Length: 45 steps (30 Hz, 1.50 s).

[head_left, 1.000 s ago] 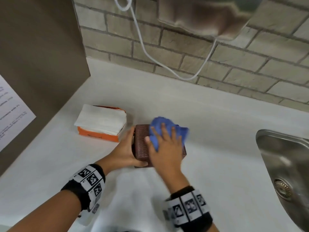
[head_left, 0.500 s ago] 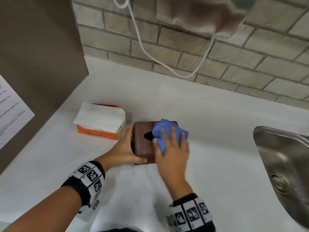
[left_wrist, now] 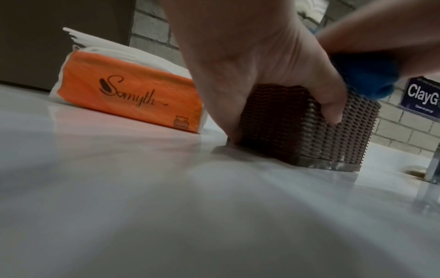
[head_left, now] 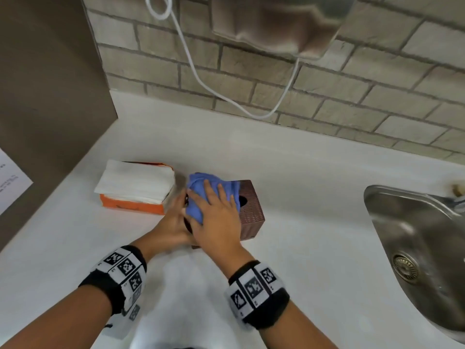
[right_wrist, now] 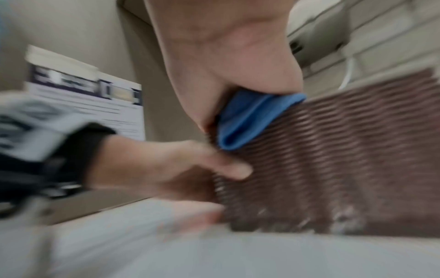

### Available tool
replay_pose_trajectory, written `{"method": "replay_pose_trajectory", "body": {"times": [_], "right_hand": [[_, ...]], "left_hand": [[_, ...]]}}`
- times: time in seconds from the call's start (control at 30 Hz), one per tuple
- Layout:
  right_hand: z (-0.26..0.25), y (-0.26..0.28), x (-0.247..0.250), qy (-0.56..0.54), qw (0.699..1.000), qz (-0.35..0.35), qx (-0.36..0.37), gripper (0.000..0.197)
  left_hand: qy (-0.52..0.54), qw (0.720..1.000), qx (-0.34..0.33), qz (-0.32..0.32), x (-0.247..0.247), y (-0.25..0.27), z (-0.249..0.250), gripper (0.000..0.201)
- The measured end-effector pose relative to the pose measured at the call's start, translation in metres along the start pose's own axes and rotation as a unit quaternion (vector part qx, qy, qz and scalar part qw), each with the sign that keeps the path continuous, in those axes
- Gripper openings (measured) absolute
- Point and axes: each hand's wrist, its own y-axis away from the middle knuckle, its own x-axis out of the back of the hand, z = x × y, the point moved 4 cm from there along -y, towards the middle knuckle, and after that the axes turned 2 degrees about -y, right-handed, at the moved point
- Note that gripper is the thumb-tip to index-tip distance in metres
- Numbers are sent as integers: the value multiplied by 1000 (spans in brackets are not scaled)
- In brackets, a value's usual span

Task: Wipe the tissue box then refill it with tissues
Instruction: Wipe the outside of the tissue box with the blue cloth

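A brown woven tissue box [head_left: 251, 212] [left_wrist: 309, 129] [right_wrist: 345, 159] stands on the white counter, its round top hole partly showing. My left hand [head_left: 173, 225] [left_wrist: 257, 65] grips its left near corner, thumb on the front face. My right hand [head_left: 216, 212] [right_wrist: 226, 56] lies flat with straight fingers on a blue cloth [head_left: 201, 190] [left_wrist: 366, 77] [right_wrist: 247, 120], pressing it onto the left half of the box top. An orange pack of white tissues [head_left: 136, 187] [left_wrist: 126, 94] lies just left of the box.
A steel sink [head_left: 417, 248] takes up the right side. A brick wall [head_left: 327, 96] with a hanging white cord [head_left: 201, 79] runs behind the counter [head_left: 302, 248]. A brown panel [head_left: 45, 96] with a paper notice closes off the left.
My right hand slid the blue cloth from the right half of the box top to its left half, uncovering the hole. The left hand kept its grip on the box.
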Motion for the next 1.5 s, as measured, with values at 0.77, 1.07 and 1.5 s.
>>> {"method": "replay_pose_trajectory", "body": {"times": [0.77,1.07,1.5], "right_hand": [[86,28,49,-260,946,126,-149,25],[101,25,72,-585,739,-32,-332,54],[49,1,66,-27,981,-71,-177,63]], "left_hand": [[-56,998,24,-18,3,-2,12,120],[21,990,130,-58,14,8,64,52],[-59,993,85,-54,2,1,52,105]]}}
